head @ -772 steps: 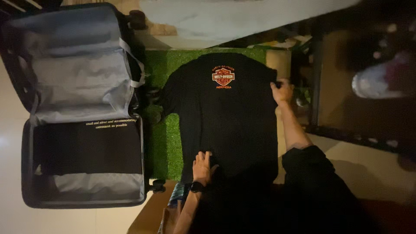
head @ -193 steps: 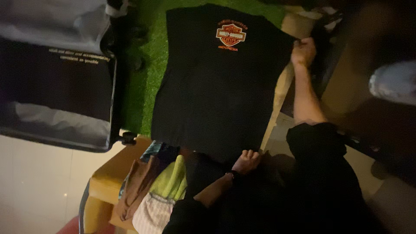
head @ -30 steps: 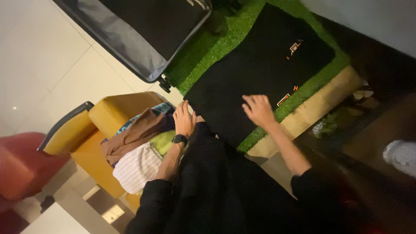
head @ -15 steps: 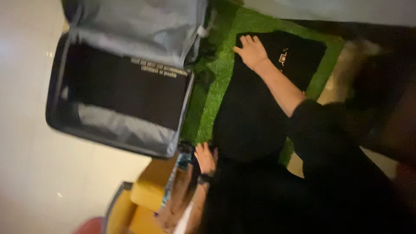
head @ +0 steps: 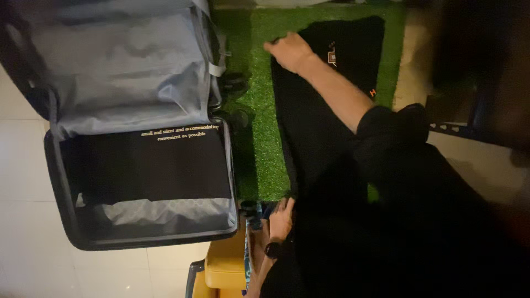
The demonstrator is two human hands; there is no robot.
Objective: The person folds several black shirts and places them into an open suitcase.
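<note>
Black folded T-shirt point(head: 326, 105): lying on the green turf mat point(head: 259, 149), beside the open suitcase point(head: 138, 138).
Right hand point(head: 290, 51): pressing its far corner — fingers curled on the cloth.
Left hand point(head: 281, 218): resting at its near edge — grip unclear.

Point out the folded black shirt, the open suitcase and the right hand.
folded black shirt point(head: 309, 118): head view, bare middle of the cloth.
open suitcase point(head: 58, 187): head view, left rim of the lower half.
right hand point(head: 290, 52): head view, back of the hand.
</note>
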